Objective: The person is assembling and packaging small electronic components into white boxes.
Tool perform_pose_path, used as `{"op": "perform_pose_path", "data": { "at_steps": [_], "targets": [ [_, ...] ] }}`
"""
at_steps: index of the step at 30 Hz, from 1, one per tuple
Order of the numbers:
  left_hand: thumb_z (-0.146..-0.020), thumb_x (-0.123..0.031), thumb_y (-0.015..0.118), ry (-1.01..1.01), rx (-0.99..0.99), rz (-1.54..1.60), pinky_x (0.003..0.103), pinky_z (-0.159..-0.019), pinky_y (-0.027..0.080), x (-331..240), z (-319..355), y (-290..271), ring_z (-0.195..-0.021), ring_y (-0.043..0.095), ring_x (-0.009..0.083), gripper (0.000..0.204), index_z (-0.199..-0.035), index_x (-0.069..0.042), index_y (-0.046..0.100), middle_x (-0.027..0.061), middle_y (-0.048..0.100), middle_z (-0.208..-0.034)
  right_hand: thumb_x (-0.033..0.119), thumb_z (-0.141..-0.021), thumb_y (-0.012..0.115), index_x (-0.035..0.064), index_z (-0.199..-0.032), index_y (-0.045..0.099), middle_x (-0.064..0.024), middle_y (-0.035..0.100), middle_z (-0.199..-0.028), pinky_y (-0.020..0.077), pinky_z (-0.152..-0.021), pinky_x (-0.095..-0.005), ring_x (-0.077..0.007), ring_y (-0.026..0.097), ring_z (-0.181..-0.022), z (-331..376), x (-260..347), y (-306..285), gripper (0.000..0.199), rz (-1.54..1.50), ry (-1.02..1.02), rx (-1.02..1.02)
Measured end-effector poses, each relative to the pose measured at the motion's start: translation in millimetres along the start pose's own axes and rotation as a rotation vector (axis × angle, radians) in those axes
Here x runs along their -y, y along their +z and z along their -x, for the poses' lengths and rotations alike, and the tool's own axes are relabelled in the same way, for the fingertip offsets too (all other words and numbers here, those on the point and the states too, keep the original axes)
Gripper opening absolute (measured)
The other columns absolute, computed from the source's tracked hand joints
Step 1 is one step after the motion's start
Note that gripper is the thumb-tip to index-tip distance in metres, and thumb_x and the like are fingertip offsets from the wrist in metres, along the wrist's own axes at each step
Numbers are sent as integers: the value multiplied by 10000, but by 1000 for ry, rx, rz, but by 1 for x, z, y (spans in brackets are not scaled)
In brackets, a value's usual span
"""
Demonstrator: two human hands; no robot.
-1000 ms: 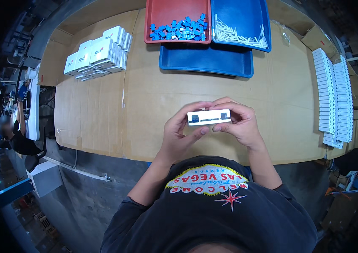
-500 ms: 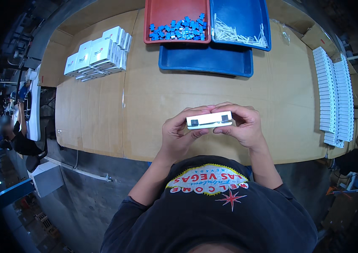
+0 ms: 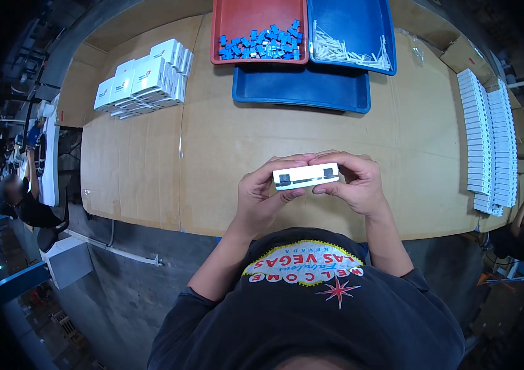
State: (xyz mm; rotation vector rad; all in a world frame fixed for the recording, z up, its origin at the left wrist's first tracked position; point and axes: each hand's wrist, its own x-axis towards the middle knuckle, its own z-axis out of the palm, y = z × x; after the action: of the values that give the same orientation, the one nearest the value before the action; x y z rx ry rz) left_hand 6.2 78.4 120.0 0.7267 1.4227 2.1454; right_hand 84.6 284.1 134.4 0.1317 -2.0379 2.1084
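I hold a small white rectangular box (image 3: 306,176) with dark openings on its side in both hands, just above the near edge of the wooden table (image 3: 212,135). My left hand (image 3: 265,194) grips its left end and underside. My right hand (image 3: 351,182) grips its right end, fingers curled over the top. The box lies level, long side toward me.
At the back stand a red tray (image 3: 256,15) of small blue parts, a blue tray (image 3: 351,31) of white parts and an empty blue tray (image 3: 302,92). White boxes (image 3: 145,80) are stacked at the back left. Rows of white boxes (image 3: 487,135) line the right edge. Another person (image 3: 24,200) sits far left.
The box and both hands have shifted very slightly toward me and lower; the grip looks the same.
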Motion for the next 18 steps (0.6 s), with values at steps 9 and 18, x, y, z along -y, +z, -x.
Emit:
{"op": "perform_pose_path", "data": {
  "at_steps": [9,18],
  "targets": [
    [-909,-47,789,51,22,-36,401,-1099,506,0,-1,-1,-1275,653,291,374,-1270,-7,698,189,707,-1327,1,-783,886,-11,-1192,740,-130,777,-1170,578,-970,-336,-210,742,-1083,1,-3,0,434,0,4,-2],
    [-918,-66,788,47,22,-39,402,-1098,507,1,-1,-3,-1275,651,290,374,-1274,-1,693,195,700,-1339,6,-784,882,-10,-1186,743,-136,780,-1172,577,-965,-333,-210,749,-1074,1,-2,3,426,52,-50,-21]
  ]
}}
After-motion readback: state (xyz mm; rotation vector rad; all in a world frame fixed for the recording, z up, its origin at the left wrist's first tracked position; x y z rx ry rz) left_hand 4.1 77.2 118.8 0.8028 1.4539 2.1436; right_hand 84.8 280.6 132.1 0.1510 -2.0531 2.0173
